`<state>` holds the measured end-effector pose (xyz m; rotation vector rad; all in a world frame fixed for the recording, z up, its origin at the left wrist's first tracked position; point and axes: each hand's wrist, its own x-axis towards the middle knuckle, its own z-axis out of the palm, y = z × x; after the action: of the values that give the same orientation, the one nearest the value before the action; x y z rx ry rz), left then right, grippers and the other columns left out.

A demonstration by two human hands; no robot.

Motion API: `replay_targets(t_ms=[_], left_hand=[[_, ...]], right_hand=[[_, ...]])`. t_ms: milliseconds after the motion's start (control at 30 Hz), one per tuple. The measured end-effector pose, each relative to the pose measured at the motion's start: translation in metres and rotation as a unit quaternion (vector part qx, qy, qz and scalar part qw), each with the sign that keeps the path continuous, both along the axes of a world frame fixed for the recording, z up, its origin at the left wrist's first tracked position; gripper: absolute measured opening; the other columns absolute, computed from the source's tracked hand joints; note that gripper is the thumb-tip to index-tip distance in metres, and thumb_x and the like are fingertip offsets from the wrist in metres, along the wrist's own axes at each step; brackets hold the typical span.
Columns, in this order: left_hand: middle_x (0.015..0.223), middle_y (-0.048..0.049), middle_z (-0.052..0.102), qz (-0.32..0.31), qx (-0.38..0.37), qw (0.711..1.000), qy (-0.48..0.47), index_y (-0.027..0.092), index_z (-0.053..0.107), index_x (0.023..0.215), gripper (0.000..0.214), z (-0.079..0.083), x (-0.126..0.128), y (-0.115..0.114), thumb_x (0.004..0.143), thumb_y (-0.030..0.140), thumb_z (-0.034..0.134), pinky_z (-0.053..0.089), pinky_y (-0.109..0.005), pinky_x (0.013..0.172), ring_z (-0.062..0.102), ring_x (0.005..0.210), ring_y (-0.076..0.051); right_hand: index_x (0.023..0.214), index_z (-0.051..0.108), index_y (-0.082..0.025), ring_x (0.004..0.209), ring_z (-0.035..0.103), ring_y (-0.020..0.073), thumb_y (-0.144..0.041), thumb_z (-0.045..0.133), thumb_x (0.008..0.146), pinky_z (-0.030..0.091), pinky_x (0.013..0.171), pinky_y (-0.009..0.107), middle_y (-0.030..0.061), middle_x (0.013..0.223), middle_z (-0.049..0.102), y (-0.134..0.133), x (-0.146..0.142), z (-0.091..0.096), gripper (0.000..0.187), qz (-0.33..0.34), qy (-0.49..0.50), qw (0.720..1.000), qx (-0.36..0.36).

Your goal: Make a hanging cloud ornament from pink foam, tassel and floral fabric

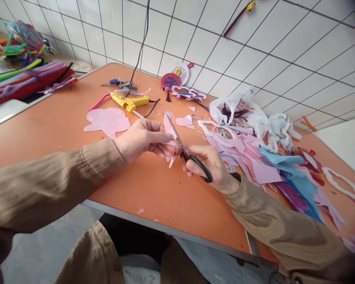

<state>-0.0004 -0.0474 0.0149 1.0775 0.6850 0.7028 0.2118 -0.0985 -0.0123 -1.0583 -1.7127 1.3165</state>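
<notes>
"Left hand, contents?"

"My left hand: thumb and fingers pinched shut on one small pink piece. One curled pink strip hangs below the fingertips; whether the two are joined, I cannot tell."

"Right hand?"

"My right hand: partly closed, fingers curled round the black handles of one pair of scissors. Blades point away from me and leftward, across the pink piece — how far they are parted, I cannot tell."

"Location of the piece?"

"Above the orange table, at the ends of both my hands."

"Items about it?"

"One glue gun, yellow, lying beyond my left hand. One large pink cutout, flat, just beside the gun. One bunch of keys, behind the gun. Pink sheets, heaped beyond my right hand, blue ones next to them. One white plastic bag, crumpled, near the tiled wall."
</notes>
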Motion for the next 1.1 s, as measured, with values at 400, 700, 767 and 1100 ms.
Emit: replay_targets(t_ms=[400,700,767,1100], left_hand=[[0.065,-0.0074,0.074,0.000,0.009,1.000,0.011,0.010,0.068,0.064,0.018,-0.0006,-0.0012,0.0006,0.074,0.019,0.081,0.056,-0.021,0.055,0.066,0.052,-0.011],[0.066,-0.0087,0.075,0.001,0.014,1.000,0.014,0.010,0.067,0.064,0.019,-0.0011,-0.0012,0.0009,0.075,0.018,0.080,0.055,-0.021,0.055,0.066,0.052,-0.011],[0.067,-0.0090,0.075,0.002,0.013,1.000,0.015,0.010,0.068,0.064,0.017,-0.0012,-0.0013,0.0012,0.076,0.017,0.079,0.055,-0.021,0.055,0.066,0.052,-0.011],[0.065,-0.0093,0.075,0.008,0.003,1.000,0.016,0.009,0.068,0.064,0.016,0.0005,-0.0012,0.0009,0.078,0.013,0.076,0.054,-0.020,0.053,0.067,0.051,-0.011]], right_hand=[[0.098,0.067,-0.012,0.047,0.045,0.0077,-0.049,0.072,0.081,0.037,0.047,0.026,-0.0028,0.061,0.053,-0.0033,-0.0019,0.0035,0.042,-0.014,-0.015,1.000,-0.019],[0.100,0.069,-0.010,0.046,0.046,0.0074,-0.047,0.074,0.080,0.038,0.047,0.025,-0.0031,0.060,0.052,-0.0032,-0.0004,0.0044,0.042,-0.019,-0.029,0.999,-0.024],[0.100,0.069,-0.010,0.046,0.046,0.0076,-0.048,0.074,0.079,0.038,0.047,0.025,-0.0032,0.060,0.052,-0.0032,-0.0007,0.0048,0.044,-0.020,-0.033,0.999,-0.025],[0.099,0.071,-0.011,0.044,0.046,0.0070,-0.048,0.074,0.079,0.041,0.041,0.022,-0.0037,0.059,0.052,-0.0025,0.0000,0.0026,0.043,-0.023,-0.026,0.999,-0.015]])
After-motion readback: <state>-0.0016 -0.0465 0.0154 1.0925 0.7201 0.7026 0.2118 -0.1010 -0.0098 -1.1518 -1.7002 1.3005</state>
